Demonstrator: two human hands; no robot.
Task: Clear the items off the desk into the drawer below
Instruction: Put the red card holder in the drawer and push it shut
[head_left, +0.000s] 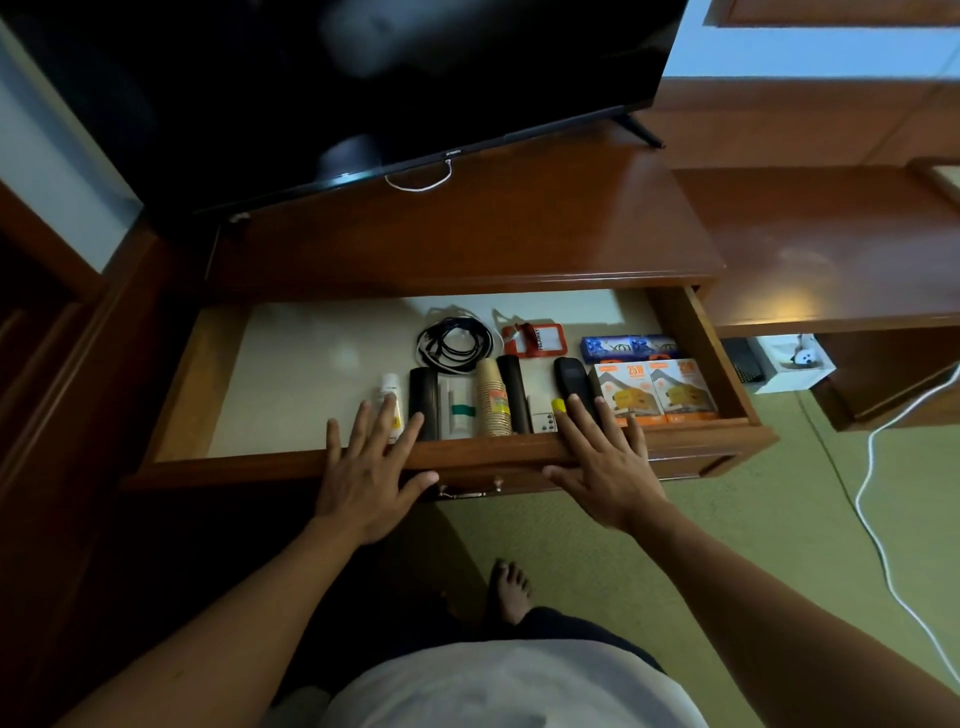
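The drawer (291, 460) is seen pulled out under the desk (467, 234), and its front rail is taken as the landmark. On the left part of this rail the left hand (366, 470) is laid flat, fingers spread, nothing grasped. Just behind the rail, from left to right, are lined a white bottle (390, 402), a black tube (423, 402), a white tube with a green band (457, 408), a stack of paper cups (491, 397), a second black tube (513, 392), a black remote (569, 379) and two orange boxes (654, 389). Further behind the rail are placed a coiled black cable (456, 344), a red tag (532, 340) and a blue packet (626, 347). On the right part of the rail the right hand (605, 462) is pressed open, holding nothing. The desk top carries only a television (363, 78).
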